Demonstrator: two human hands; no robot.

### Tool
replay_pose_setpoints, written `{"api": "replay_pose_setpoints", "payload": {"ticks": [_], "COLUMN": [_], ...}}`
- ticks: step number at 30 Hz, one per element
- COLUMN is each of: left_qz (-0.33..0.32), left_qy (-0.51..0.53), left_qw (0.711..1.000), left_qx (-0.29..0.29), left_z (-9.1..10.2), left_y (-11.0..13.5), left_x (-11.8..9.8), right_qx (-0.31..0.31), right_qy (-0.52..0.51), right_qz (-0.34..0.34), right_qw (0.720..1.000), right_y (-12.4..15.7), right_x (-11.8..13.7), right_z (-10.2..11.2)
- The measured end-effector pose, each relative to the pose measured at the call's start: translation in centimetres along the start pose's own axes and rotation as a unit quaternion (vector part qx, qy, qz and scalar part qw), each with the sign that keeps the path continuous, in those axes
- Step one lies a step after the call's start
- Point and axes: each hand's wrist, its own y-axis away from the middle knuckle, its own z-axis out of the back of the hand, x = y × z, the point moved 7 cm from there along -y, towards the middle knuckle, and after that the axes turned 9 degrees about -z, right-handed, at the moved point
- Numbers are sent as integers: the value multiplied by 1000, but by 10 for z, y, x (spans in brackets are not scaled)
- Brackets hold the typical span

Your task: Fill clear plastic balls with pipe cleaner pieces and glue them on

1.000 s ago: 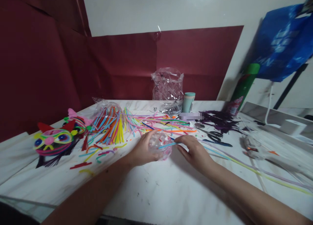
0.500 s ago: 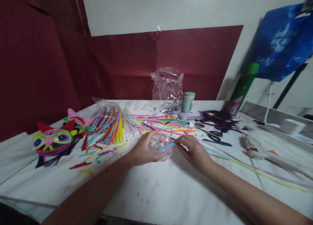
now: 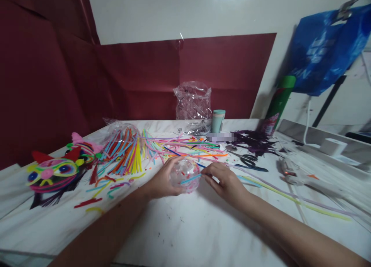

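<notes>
Seemingly, the right hand has lowered the blue strip.

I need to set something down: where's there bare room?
The table is bare between the left forearm and right forearm, nearer than the ball; also left of the left forearm, nearer than the scraps. Crowded: beyond the ball, with strips, scissors and purple shreds.

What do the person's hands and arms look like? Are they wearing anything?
The ungloved left hand and ungloved right hand show no rings that I can see. The bare left forearm and bare right forearm show no sleeve, watch or bracelet. The left forearm has a small dark spot.
</notes>
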Motion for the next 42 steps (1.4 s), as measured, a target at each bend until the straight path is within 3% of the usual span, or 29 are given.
{"api": "replay_pose_setpoints", "payload": {"ticks": [7,12,22,28,42], "left_qz": [-12,-5,52,50,44], "left_qy": [-4,0,-28,-57,-67], "left_qw": [1000,1000,997,996,997], "left_qx": [23,10,-60,-38,-16], "left_z": [-2,-2,-2,-3,-3], "left_y": [2,1,6,5,3], "left_x": [5,6,20,13,10], "right_qx": [17,29,-46,-13,-26], "right_qy": [-48,-46,-10,5,15], "right_qz": [-86,-106,-33,7,25], "right_qw": [995,993,998,1000,999], "right_y": [1,1,0,1,-1], "right_x": [-10,-15,-7,-1,-1], "right_z": [-5,-7,5,-4,1]}}
